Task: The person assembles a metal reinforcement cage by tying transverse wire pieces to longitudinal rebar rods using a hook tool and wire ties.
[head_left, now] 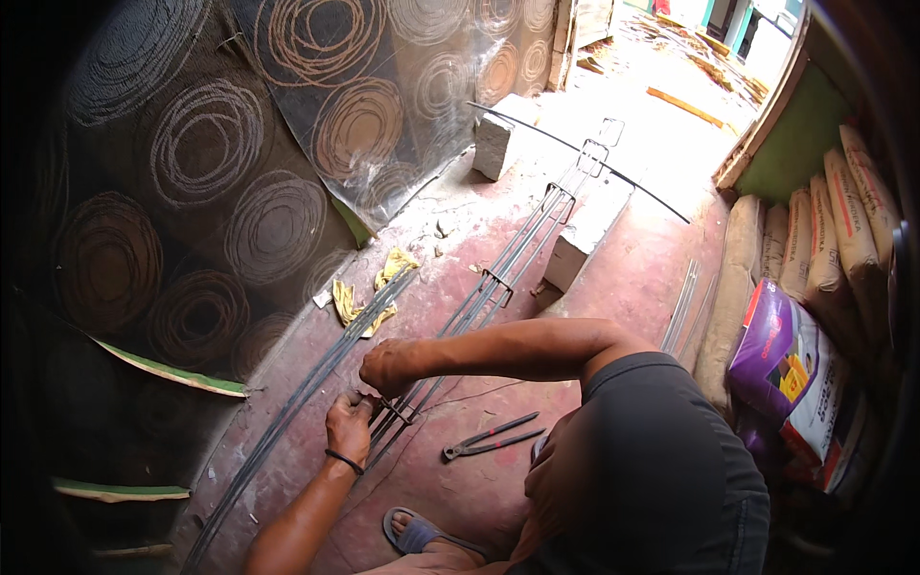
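A long cage of thin steel reinforcing bars [458, 316] with square stirrups [496, 287] runs from beside my hands toward the bright doorway. At its near part, next to a stirrup [395, 412], my right hand [387, 368] is closed in a fist, its arm reaching across from the right. My left hand [349, 426], with a dark band at the wrist, pinches just below it. Whatever the fingers hold is too small or hidden to make out. End-cutting pliers [492, 438] with dark handles lie on the floor to the right of the cage.
Loose steel rods [307, 385] lie left of the cage by a yellow cloth [350, 303]. A cross rod [537, 129] passes over pale blocks [493, 147] [567, 257]. Sacks [736, 278] and a purple bag [770, 331] line the right. A patterned sheet [278, 225] covers the left wall.
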